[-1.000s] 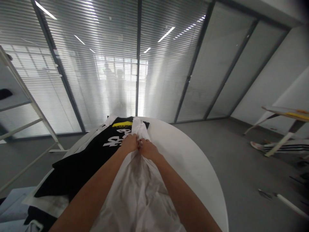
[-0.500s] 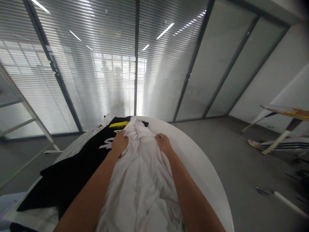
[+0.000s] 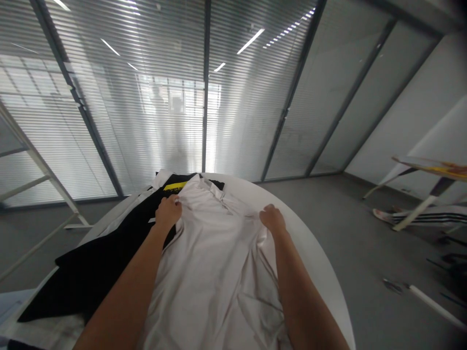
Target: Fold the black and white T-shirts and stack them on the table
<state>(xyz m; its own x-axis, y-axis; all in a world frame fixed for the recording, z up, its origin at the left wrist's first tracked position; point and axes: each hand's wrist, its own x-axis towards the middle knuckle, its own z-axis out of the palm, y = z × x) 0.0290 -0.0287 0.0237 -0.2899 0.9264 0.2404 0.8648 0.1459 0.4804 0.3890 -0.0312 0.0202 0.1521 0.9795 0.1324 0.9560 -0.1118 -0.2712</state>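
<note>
A white shirt (image 3: 215,243) lies spread over a round white table (image 3: 321,272), its upper part stretched between my hands. My left hand (image 3: 169,211) is closed on the shirt's left edge near the top. On the opposite edge, my right hand (image 3: 273,218) pinches the fabric, fingers curled. Loose folds run down the shirt's right side. Under its left part lies a black T-shirt (image 3: 109,257) with a yellow print, which shows beyond my left forearm. Other pale cloth peeks out at the far left of the table.
A white metal frame (image 3: 51,180) stands left of the table. Glass partitions with blinds (image 3: 164,121) rise behind it. At the right are another table (image 3: 430,167), a person's leg in striped trousers (image 3: 430,216) and a white bar (image 3: 434,304) near the floor.
My hands have moved apart, left hand leftward and right hand rightward. The bunched white shirt is now wider and flatter, covering more of the black T-shirt's print.
</note>
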